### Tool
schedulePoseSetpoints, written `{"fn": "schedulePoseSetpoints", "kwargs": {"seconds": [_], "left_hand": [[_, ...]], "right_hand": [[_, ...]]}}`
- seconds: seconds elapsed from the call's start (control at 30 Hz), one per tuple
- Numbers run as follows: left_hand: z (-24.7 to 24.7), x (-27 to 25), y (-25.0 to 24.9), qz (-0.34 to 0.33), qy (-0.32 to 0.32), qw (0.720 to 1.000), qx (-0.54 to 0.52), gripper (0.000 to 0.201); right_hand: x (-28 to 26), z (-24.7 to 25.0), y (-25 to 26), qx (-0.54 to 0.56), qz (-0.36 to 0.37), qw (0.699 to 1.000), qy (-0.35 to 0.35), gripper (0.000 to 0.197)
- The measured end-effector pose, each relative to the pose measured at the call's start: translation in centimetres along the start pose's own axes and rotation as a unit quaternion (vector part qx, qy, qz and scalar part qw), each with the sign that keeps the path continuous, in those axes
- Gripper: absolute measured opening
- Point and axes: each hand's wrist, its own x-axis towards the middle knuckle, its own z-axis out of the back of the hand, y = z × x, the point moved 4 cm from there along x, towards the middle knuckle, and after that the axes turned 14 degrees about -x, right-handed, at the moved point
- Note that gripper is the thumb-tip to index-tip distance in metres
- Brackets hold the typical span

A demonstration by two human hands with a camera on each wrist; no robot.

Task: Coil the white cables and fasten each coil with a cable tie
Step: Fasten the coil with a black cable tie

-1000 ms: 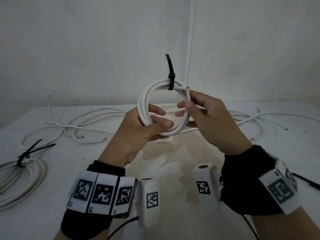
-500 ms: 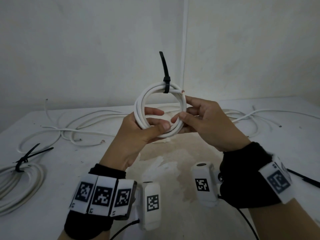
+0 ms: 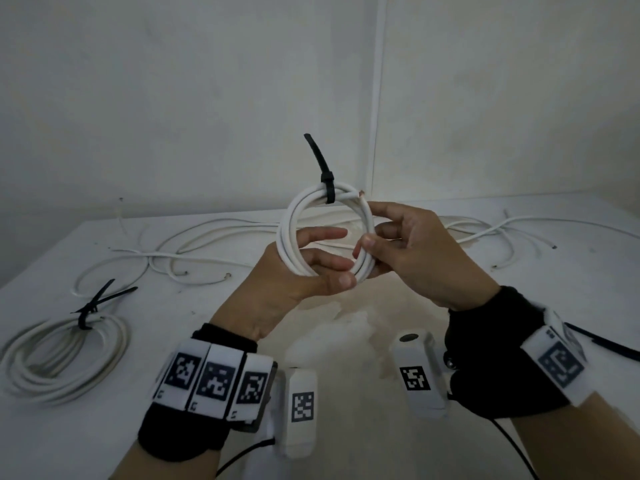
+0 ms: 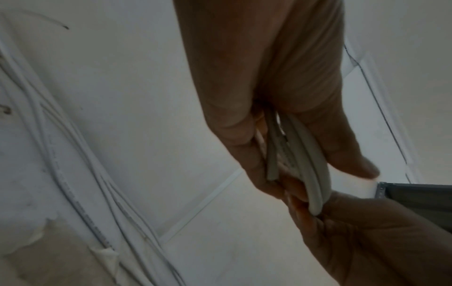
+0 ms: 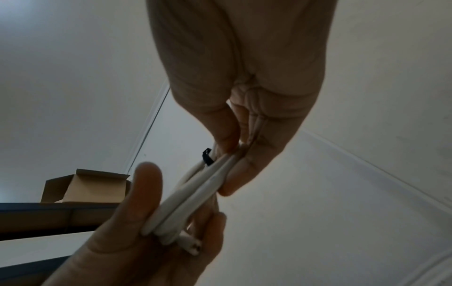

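Note:
I hold a small white cable coil [image 3: 294, 220] upright above the table. A black cable tie [image 3: 327, 188] is cinched round its top, its tail pointing up. My left hand [image 3: 311, 268] grips the coil's lower left arc, thumb across the front. My right hand [image 3: 384, 244] pinches the right side between thumb and fingers. The left wrist view shows the strands [image 4: 300, 160] between my fingers. In the right wrist view the coil [image 5: 195, 193] runs between both hands, the tie [image 5: 207, 156] behind it.
A second tied coil [image 3: 65, 355] lies at the table's left. Loose white cables [image 3: 194, 247] sprawl along the back of the table [image 3: 346, 341]. A black cable tie [image 3: 602, 344] lies at the right. A cardboard box [image 5: 85, 185] sits on a shelf.
My right hand's pinch has slid down the coil's right side toward the left thumb. The coil stays upright in both hands.

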Motion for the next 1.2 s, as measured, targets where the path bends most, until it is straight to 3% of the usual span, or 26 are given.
{"fn": "schedulePoseSetpoints", "kwargs": {"seconds": [0.07,0.37,0.67,0.83,1.03,1.2], "left_hand": [[-0.4,-0.5,-0.3,0.001,0.009,1.000,0.018,0.068],[-1.0,-2.1,-1.0,-0.019,-0.017,0.997,0.067,0.058],[-0.6,-3.5,-0.1,-0.033,-0.068,0.997,0.002,0.059],[-0.1,-3.1,-0.9,-0.008,-0.122,0.990,-0.074,0.040],[0.1,-2.9,-0.8,-0.029,-0.190,0.978,-0.075,0.036],[1.9,-3.5,-0.7,-0.016,-0.202,0.976,-0.079,0.035]], "right_hand": [[-0.3,0.0,0.2,-0.003,-0.006,1.000,-0.011,0.040],[-2.2,-0.2,0.8,-0.001,-0.027,1.000,0.001,0.036],[-3.0,0.0,1.4,-0.006,-0.027,1.000,-0.013,0.035],[-3.3,-0.6,1.1,-0.023,-0.032,0.999,0.005,0.035],[-3.2,-1.6,0.5,0.005,-0.048,0.999,0.017,0.033],[-2.8,-3.4,0.4,0.000,-0.048,0.998,0.045,0.032]]}}
